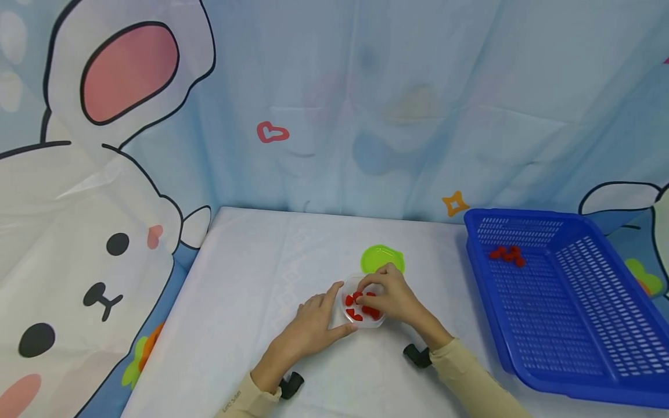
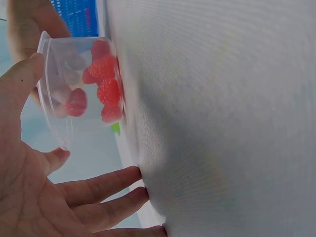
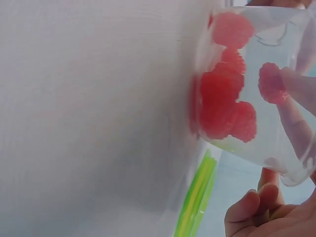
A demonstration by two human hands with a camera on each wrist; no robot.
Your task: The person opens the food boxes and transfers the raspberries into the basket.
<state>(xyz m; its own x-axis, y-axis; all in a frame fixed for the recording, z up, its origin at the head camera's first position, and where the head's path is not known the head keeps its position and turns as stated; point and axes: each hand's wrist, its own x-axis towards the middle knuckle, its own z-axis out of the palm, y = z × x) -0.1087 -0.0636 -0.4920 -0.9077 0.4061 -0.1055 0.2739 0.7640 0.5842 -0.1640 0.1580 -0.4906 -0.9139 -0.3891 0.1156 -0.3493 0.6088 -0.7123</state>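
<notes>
A clear plastic cup point(image 1: 369, 324) stands on the white cloth with several red raspberries point(image 2: 102, 67) in it. From above, my right hand point(image 1: 389, 295) reaches into it and pinches one raspberry point(image 3: 271, 83) between its fingertips, above the others at the bottom. On the cup's left side my left hand point(image 1: 309, 325) touches the rim with thumb and index finger spread apart. Its other fingers extend beside the cup, their tips at the cloth in the left wrist view. A bright green lid point(image 1: 380, 256) lies just behind the cup.
At the right stands a large blue plastic basket point(image 1: 514, 348) with several red pieces point(image 1: 508, 255) in its far left corner. The white-covered table point(image 1: 251, 261) ends at a printed blue curtain point(image 1: 324, 174). Black straps with small mounts sit at both wrists.
</notes>
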